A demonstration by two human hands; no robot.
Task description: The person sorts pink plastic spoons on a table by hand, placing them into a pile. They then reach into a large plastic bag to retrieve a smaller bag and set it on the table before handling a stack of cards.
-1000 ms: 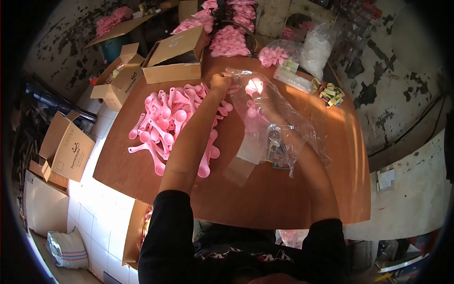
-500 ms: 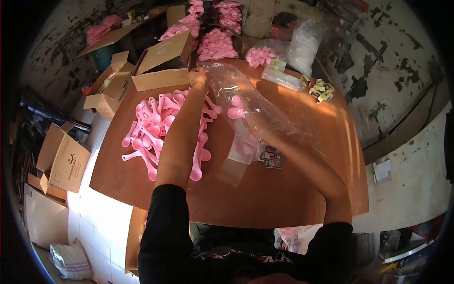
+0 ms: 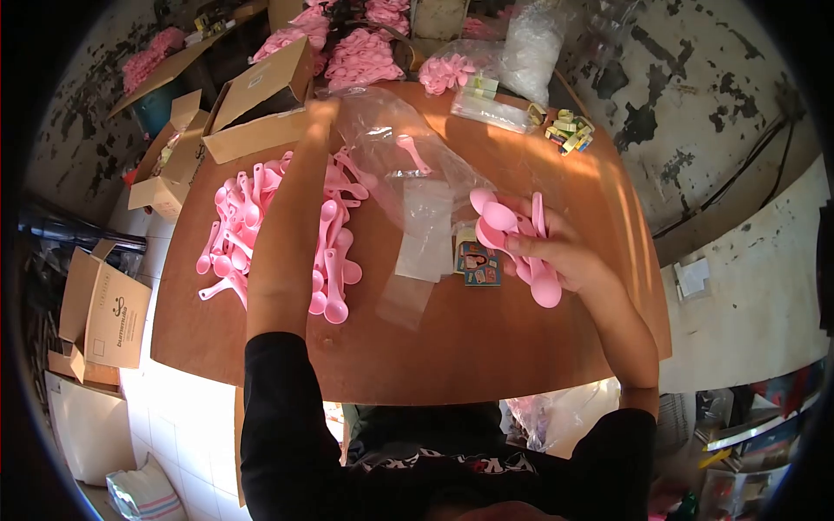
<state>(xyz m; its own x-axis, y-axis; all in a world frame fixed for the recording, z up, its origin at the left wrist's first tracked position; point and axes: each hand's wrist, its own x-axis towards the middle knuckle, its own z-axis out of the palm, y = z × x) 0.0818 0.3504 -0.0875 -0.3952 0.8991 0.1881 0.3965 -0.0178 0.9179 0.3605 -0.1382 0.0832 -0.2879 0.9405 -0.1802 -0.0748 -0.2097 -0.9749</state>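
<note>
Several pink measuring spoons (image 3: 497, 217) are gripped in a bundle by my right hand (image 3: 565, 252), over the right part of the table. My left hand (image 3: 322, 113), slightly blurred, reaches to the far side and pinches the edge of a large clear plastic bag (image 3: 378, 117). One pink spoon (image 3: 413, 154) shows within the bag's outline. A heap of pink spoons (image 3: 252, 204) lies around my left forearm, which hides part of it. Small clear sachets (image 3: 424, 230) and a printed card (image 3: 480, 263) lie between the heap and my right hand.
An open cardboard box (image 3: 261, 95) stands at the table's far left edge. Along the back are bundled pink spoons (image 3: 363, 56), a bag of clear plastic (image 3: 532, 52), a clear pack (image 3: 493, 113) and small yellow pieces (image 3: 570, 132). More cartons (image 3: 113, 304) sit on the left.
My right hand has come out of the large bag, moving right and nearer with the spoons. The bag has flattened. My left hand stays at its edge; the whole view has shifted slightly.
</note>
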